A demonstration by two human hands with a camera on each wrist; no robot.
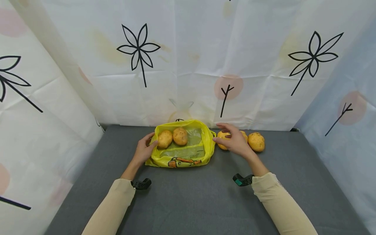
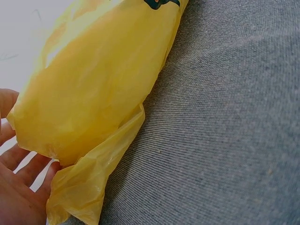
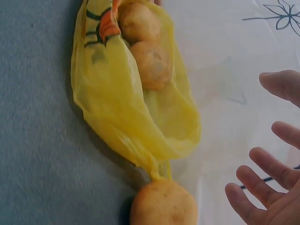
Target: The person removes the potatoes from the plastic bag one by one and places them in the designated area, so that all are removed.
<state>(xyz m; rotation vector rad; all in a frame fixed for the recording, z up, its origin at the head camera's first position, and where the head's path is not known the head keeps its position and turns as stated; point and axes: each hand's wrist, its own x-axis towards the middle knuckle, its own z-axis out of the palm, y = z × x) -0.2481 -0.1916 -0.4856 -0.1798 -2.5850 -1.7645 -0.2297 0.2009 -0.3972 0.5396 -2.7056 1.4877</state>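
Observation:
A yellow plastic bag with a printed picture on its front lies with its mouth open. Inside it, towards the left, are two potatoes side by side. My left hand holds the bag's left rim, thumb over the edge and the other fingers outside. In the left wrist view, those fingers are partly behind the plastic. My right hand is raised just right of the bag, its fingers apart and nothing in them. Behind and beside it lie three loose potatoes, two partly hidden by the hand.
The dark grey tabletop stretches in front of the bag. A white patterned curtain hangs along the table's back edge, with more curtain at both sides. Each wrist wears a black band.

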